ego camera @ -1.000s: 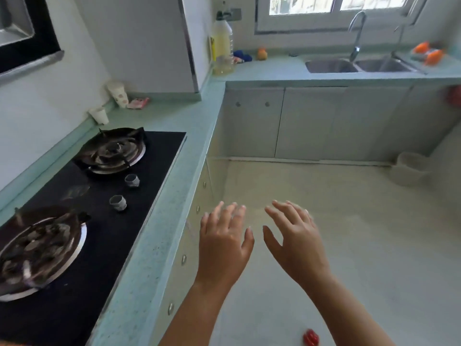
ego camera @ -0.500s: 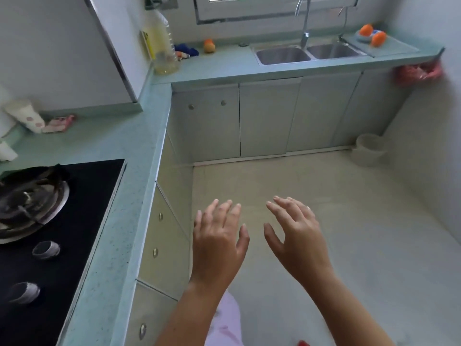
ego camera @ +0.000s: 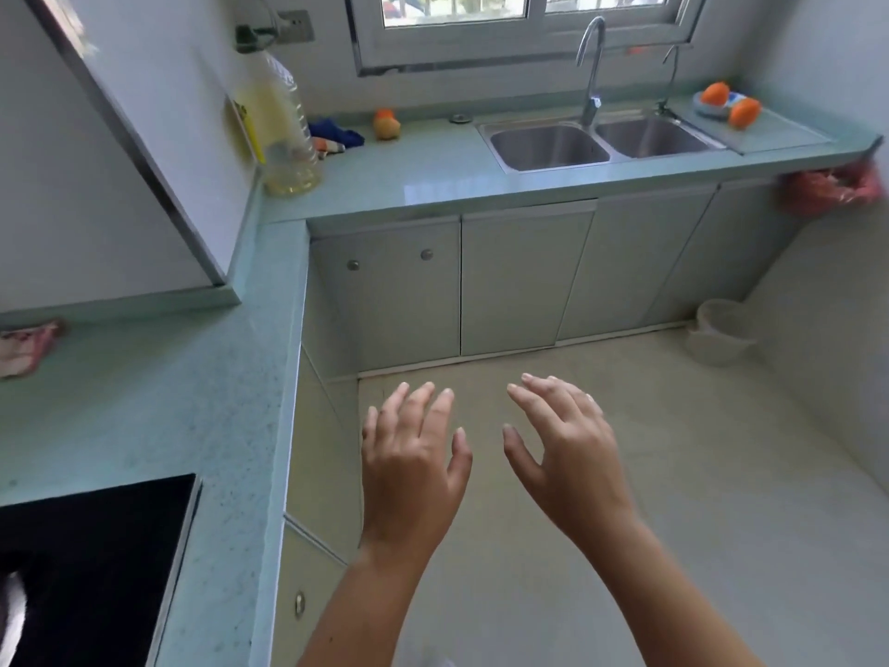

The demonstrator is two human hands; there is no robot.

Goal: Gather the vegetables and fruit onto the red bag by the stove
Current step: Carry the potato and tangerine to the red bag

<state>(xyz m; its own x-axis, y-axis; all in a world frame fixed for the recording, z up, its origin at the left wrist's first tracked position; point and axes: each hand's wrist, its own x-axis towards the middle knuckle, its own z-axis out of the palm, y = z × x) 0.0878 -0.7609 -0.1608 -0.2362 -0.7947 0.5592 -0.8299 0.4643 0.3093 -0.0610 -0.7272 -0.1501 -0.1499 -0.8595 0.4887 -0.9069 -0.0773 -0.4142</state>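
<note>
- A crumpled pink-and-white cloth or bag [ego camera: 26, 346] lies on the pale green bench [ego camera: 144, 402] at the far left edge, against the wall; what it is cannot be told.
- The black stove [ego camera: 86, 560] shows only its near corner at the lower left, set into the same bench.
- A large oil bottle [ego camera: 281, 122], partly filled with yellow liquid, stands upright in the bench corner beside the wall panel.
- Just right of the bottle lies a dark blue cloth [ego camera: 336, 136], with something small and orange-white at its near edge.
- An orange-yellow fruit [ego camera: 386, 124] sits alone on the back bench, near the blue cloth and well left of the sink.
- The left hand [ego camera: 413, 469] hovers over the floor in front of the cabinets, palm down, fingers spread and loose, holding nothing.
- The right hand [ego camera: 565, 454] hovers just beside it, apart from it, fingers fanned and slightly curled, also bare of any load.
- The double steel sink [ego camera: 596, 144] lies under the window, with a curved tap [ego camera: 591, 65] between its two bowls.
- Two orange fruits [ego camera: 731, 104] rest on the draining board right of the sink, with a blue-and-white thing between them.
- A red plastic bag [ego camera: 834, 187] hangs under the bench's far right end.
- A pale bucket [ego camera: 721, 332] stands on the floor in the right corner.
</note>
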